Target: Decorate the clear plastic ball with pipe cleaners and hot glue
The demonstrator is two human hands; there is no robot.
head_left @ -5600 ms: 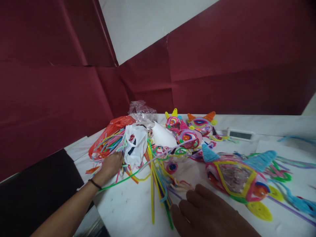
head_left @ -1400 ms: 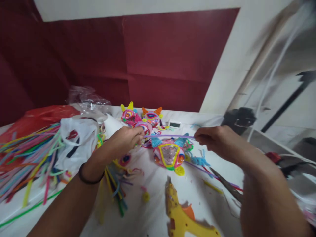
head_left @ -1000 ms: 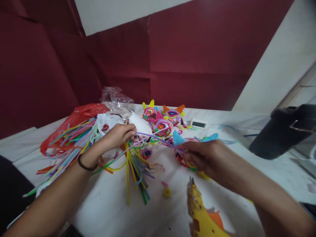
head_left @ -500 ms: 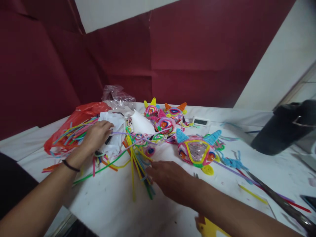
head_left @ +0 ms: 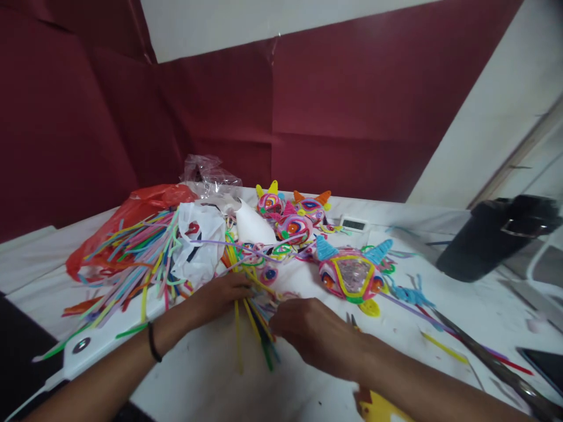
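Here the left hand (head_left: 220,295) and right hand (head_left: 308,331) meet over the loose pipe cleaners (head_left: 253,319) on the worktop (head_left: 197,375), fingers curled; whether either grip pinches one, I cannot tell.

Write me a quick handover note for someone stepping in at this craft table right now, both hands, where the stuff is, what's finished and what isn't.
Left hand: on the loose pipe cleaners fanned out at mid-table; grip unclear.
Right hand: at the same bundle from the other side, fingers curled; grip unclear.
Things: big stock of pipe cleaners spills from the red bag at left, white bag beside it. Glitter mask with blue horns lies just past the right hand. Yellow glue gun at the near edge.
Done: three small wrapped masks sit at the back.
Left: the glitter mask looks well wrapped; whether it is complete cannot be told.
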